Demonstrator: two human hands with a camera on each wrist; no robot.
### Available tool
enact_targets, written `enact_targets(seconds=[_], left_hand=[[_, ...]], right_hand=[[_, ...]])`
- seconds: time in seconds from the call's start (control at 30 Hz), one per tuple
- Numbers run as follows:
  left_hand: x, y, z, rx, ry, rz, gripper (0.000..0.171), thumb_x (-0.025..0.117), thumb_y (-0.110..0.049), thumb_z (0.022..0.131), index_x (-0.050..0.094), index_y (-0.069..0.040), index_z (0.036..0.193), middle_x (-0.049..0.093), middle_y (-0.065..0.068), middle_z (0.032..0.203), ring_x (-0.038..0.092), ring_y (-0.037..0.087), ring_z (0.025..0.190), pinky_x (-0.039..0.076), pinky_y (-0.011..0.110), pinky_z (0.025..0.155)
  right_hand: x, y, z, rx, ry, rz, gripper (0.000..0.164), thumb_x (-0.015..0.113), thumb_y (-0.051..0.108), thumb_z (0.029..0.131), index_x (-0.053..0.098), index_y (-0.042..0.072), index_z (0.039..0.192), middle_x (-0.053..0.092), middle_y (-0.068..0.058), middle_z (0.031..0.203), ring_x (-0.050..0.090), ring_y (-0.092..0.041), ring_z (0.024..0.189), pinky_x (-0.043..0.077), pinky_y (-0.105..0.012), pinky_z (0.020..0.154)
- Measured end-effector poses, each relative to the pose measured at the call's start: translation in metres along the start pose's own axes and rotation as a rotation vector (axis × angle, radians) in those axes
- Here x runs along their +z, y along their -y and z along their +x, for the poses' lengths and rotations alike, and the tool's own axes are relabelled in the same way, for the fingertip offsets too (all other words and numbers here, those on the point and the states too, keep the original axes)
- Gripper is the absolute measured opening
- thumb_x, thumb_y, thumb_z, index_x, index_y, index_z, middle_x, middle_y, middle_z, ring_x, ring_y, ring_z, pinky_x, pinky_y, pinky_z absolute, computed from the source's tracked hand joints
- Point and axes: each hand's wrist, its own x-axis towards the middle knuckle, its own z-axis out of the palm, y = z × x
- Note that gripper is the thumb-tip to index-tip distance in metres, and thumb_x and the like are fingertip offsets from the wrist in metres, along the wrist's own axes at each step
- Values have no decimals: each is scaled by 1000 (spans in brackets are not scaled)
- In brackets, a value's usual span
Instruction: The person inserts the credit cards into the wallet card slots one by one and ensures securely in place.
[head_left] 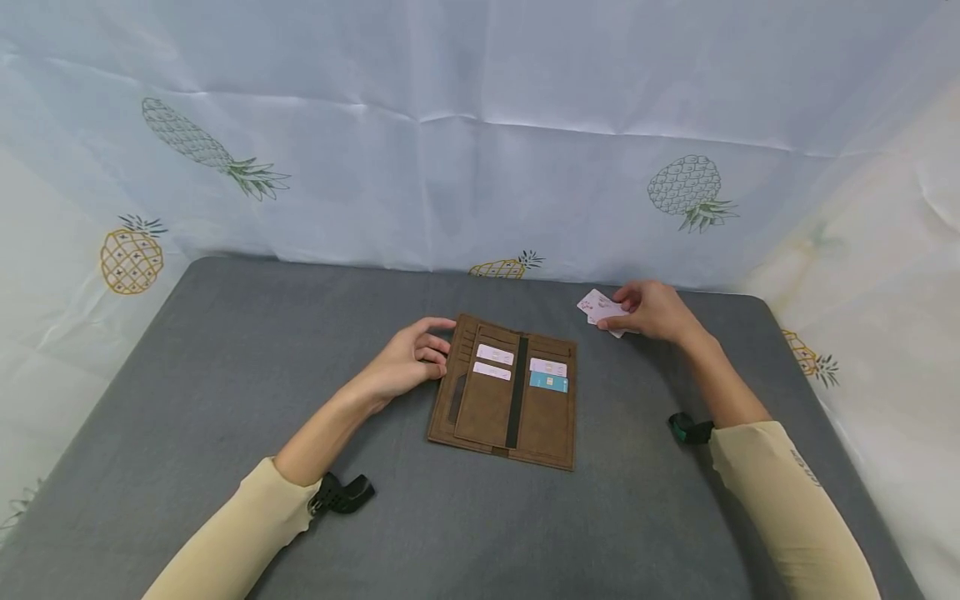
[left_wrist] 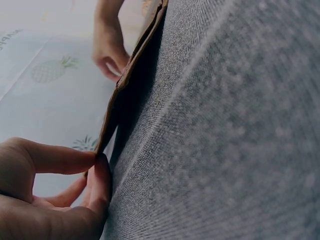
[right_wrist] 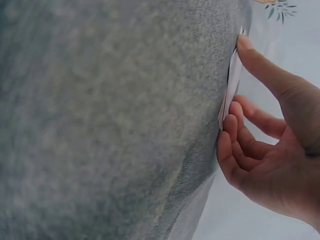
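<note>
A brown wallet (head_left: 487,417) lies spread flat on the grey table, with white and blue cards (head_left: 549,381) tucked in its slots. My left hand (head_left: 411,358) pinches the wallet's left edge between thumb and fingers; the left wrist view shows that edge (left_wrist: 107,122) raised a little off the cloth. Towards the back right, my right hand (head_left: 654,315) grips a few small pinkish-white cards (head_left: 597,305), fanned slightly apart. In the right wrist view the thumb is at one edge of the cards (right_wrist: 233,75) and the curled fingers are at the other, close against the table.
A grey cloth covers the table (head_left: 300,333). Behind it hangs a pale curtain (head_left: 450,183) printed with pineapples, reaching down to the table's back edge. Black straps (head_left: 341,493) sit at both wrists beside beige sleeves.
</note>
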Motion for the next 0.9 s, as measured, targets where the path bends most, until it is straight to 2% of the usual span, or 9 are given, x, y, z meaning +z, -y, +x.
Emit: enact_targets(seconds=[0.13, 0.27, 0.33, 0.43, 0.57, 0.7, 0.9], left_hand=[[0, 0, 0, -1, 6, -1, 67, 57, 10, 86, 39, -18, 145, 54, 16, 119, 58, 24, 97, 53, 31, 83], [-1, 0, 0, 0, 9, 0, 67, 56, 10, 86, 39, -17, 145, 54, 16, 119, 58, 24, 96, 53, 32, 83], [-1, 0, 0, -1, 9, 0, 67, 56, 10, 86, 39, -17, 145, 54, 16, 119, 58, 24, 96, 53, 32, 83], [-1, 2, 1, -3, 7, 1, 67, 57, 10, 85, 39, -17, 144, 54, 16, 119, 58, 24, 96, 53, 31, 83], [-1, 2, 1, 4, 7, 3, 67, 57, 10, 86, 39, -17, 144, 54, 17, 119, 58, 24, 96, 53, 32, 83], [-1, 1, 1, 5, 4, 3, 66, 57, 10, 86, 39, -17, 144, 54, 17, 118, 58, 24, 96, 53, 33, 83], [1, 1, 0, 0, 0, 3, 67, 57, 10, 86, 40, -18, 144, 54, 17, 118, 58, 23, 94, 53, 33, 83]], right_hand=[[1, -3, 0, 10, -8, 28, 60, 82, 45, 73, 59, 1, 107, 60, -13, 90, 52, -21, 74, 41, -27, 59], [1, -5, -1, 7, -28, 22, 55, 82, 46, 73, 58, 4, 100, 56, -9, 83, 48, -19, 69, 38, -27, 56], [1, -7, -2, 2, -40, 16, 54, 81, 47, 73, 59, 5, 99, 59, -9, 82, 48, -19, 68, 38, -28, 56], [1, -10, -4, -36, -57, 17, 51, 80, 43, 76, 61, 5, 105, 65, -11, 88, 50, -19, 70, 39, -29, 60], [-3, -13, -7, -103, -48, 54, 45, 75, 28, 83, 60, 5, 120, 67, -16, 102, 53, -22, 78, 41, -30, 64], [-10, -8, -14, -94, -35, 167, 40, 70, 17, 87, 58, 6, 123, 66, -19, 107, 59, -23, 83, 47, -28, 61], [-10, -1, -15, -101, -51, 377, 36, 69, 18, 89, 60, 6, 122, 68, -17, 108, 69, -15, 84, 57, -34, 66]])
